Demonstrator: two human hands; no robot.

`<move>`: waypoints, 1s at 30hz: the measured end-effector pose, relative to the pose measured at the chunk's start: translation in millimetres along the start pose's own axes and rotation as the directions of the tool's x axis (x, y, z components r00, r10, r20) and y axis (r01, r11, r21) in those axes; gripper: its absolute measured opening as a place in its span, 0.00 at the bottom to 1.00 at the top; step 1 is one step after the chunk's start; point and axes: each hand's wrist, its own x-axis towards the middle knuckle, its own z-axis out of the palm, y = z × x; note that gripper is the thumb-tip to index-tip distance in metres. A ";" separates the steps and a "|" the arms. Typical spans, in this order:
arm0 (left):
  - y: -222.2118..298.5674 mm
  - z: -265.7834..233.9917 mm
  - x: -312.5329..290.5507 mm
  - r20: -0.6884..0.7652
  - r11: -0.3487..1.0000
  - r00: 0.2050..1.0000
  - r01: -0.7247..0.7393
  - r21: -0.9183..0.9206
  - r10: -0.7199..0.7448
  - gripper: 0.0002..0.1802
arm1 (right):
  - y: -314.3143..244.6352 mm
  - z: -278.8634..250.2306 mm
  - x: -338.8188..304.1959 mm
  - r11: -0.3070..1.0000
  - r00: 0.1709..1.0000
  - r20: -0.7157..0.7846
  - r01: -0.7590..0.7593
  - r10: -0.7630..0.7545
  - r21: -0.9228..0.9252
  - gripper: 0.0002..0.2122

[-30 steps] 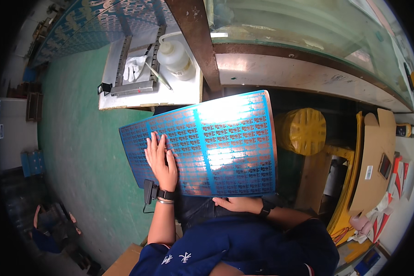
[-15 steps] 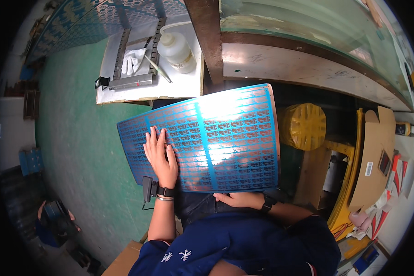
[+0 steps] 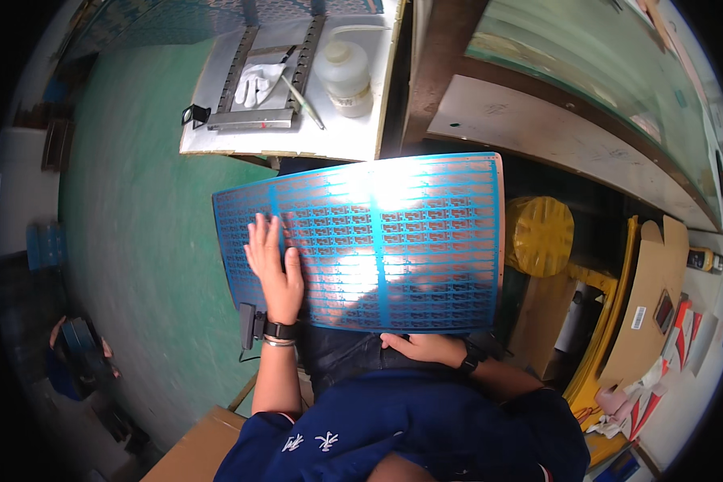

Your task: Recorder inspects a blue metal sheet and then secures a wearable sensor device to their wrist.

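Observation:
A large rectangular circuit board panel (image 3: 337, 265), blue and copper with rows of small repeated patterns, lies across my lap. Strong light glares off its upper middle. My left hand (image 3: 275, 261) rests on the panel's left part, open, fingers stretched out and the palm near the lower edge. By the panel's near edge, right of the middle, is my right hand (image 3: 427, 349). Its thumb points left just below that edge, while its other fingers are hidden, so their grip on the panel does not show.
A white-topped table (image 3: 337, 143) ahead holds a metal rack (image 3: 253, 120), a white glove (image 3: 259, 84), a pen (image 3: 304, 103) and a plastic bottle (image 3: 344, 78). To the right are a yellow-wrapped round object (image 3: 540, 235) and a cardboard box (image 3: 639, 305). Another person (image 3: 76, 357) is far left.
The whole view has shifted, and the panel appears slightly farther right and more level. My left hand has slid a little left across the panel. My right hand stays at the near edge.

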 end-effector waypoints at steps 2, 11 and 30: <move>-22.7 -9.4 -3.0 -0.048 0.996 0.997 0.067 0.054 -0.065 0.26 | -1.4 -1.2 1.1 1.000 1.000 0.008 -0.019 0.019 0.006 0.13; -136.0 -39.8 -35.8 -0.203 0.858 0.847 0.430 -0.281 -0.491 0.23 | -4.6 0.0 2.1 0.994 0.998 -0.032 0.059 -0.062 -0.093 0.10; -100.5 -47.1 -17.9 0.039 0.555 0.820 0.421 -0.717 -0.571 0.11 | -4.6 -2.8 -18.1 0.997 0.999 -0.014 -0.046 0.045 -0.070 0.06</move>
